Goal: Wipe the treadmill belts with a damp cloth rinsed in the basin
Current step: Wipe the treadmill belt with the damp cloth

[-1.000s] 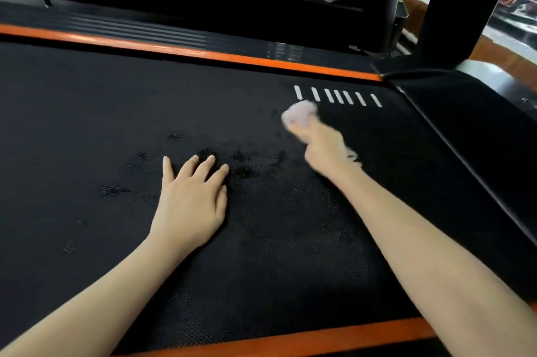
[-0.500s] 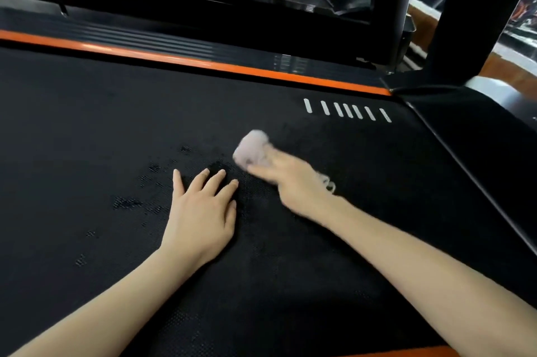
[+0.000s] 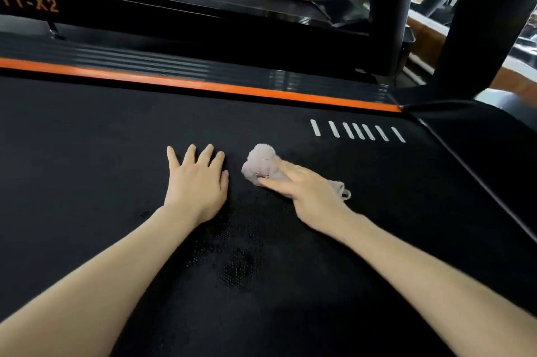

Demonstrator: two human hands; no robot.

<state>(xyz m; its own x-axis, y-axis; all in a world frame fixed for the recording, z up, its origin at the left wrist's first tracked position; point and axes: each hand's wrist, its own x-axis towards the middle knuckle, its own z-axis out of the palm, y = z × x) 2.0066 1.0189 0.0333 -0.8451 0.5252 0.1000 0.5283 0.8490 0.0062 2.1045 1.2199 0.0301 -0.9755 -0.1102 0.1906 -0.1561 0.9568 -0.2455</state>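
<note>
The black treadmill belt (image 3: pixel 87 159) fills most of the view, with damp dark patches near its middle. My left hand (image 3: pixel 197 182) rests flat on the belt, fingers straight and spread. Just right of it, my right hand (image 3: pixel 308 191) grips a bunched pale pink cloth (image 3: pixel 261 163) and holds it down on the belt. The cloth bulges out ahead of the fingers, and a frayed end sticks out behind the hand.
An orange side rail (image 3: pixel 203 84) runs along the belt's far edge, with a ribbed black foot strip behind it. White dash marks (image 3: pixel 357 131) sit on the belt at the right. Black uprights (image 3: pixel 389 7) and a second treadmill marked TT-X2 (image 3: pixel 32 3) stand beyond.
My right hand has swept the cloth from near the white dashes leftward to beside my left hand. The left hand stays flat on the belt.
</note>
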